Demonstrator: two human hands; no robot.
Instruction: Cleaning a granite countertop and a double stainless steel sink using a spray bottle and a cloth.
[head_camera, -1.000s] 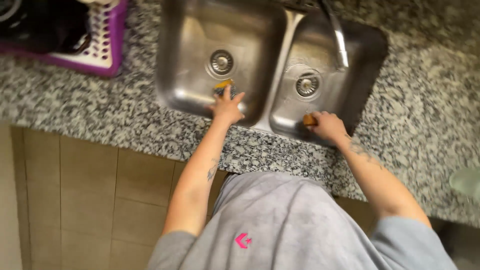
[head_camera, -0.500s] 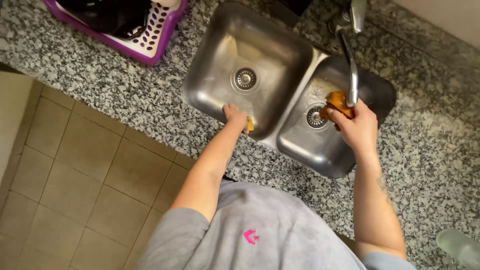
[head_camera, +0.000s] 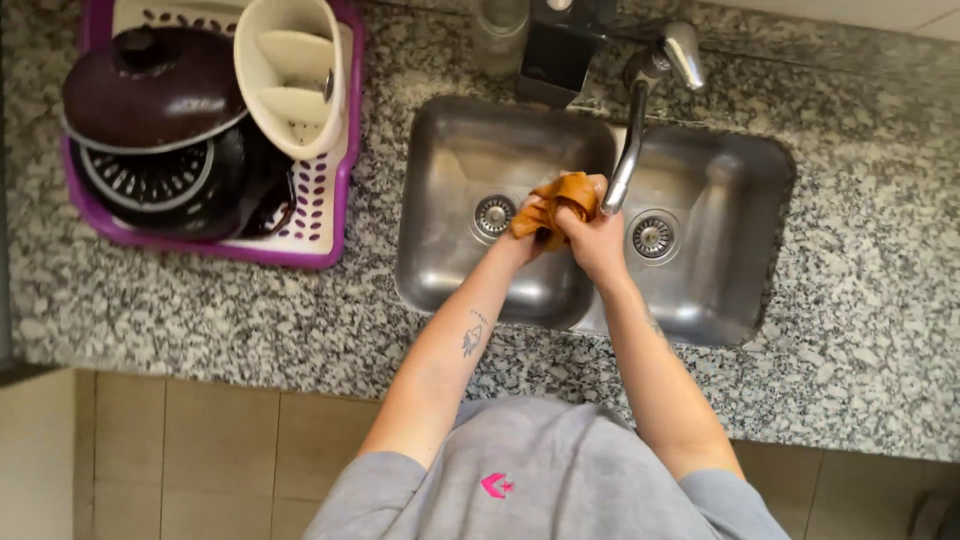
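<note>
sink (head_camera: 700, 300) set in surface (head_camera: 860, 330) | faucet (head_camera: 640, 110) behind it | cloth (head_camera: 556, 203) over its divider | dish rack (head_camera: 330, 215) left of it

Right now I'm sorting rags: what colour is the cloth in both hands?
Orange-brown cloth, clearest in the head view.

Grey short-sleeved shirt (head_camera: 560, 470), forearm tattoo (head_camera: 472, 338)

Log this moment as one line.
both hands: left hand, right hand grip orange cloth | over double sink | under faucet
</note>
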